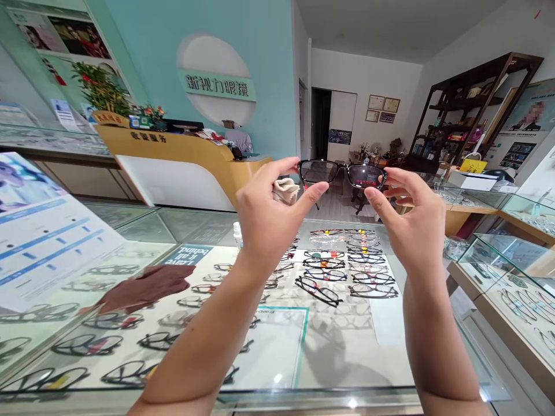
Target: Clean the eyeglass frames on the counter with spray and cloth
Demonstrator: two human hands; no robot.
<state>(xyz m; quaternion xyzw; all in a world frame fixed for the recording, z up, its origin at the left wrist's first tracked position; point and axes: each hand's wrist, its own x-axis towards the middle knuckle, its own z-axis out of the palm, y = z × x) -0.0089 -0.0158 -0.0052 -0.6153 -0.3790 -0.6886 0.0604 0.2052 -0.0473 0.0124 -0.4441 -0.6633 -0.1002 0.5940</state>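
Note:
A pair of black-framed eyeglasses [319, 171] is held up in the air in front of me, above the far side of the glass counter. My left hand [271, 205] pinches the frame's left end between thumb and fingers. Tucked in that same hand is a crumpled off-white cloth [286, 190]. At the other end of the frame, my right hand [414, 211] grips the rim near the hinge with thumb and fingers. Small red lettering shows on the right lens. Part of a temple hangs down behind the left lens.
Rows of eyeglasses [325, 275] fill the glass display counter [347, 370] below. A brown cloth [145, 286], a small white bottle [237, 234] and a printed board [47, 231] are at the left. Another glass showcase [511, 277] stands right; a reception desk [182, 153] is behind.

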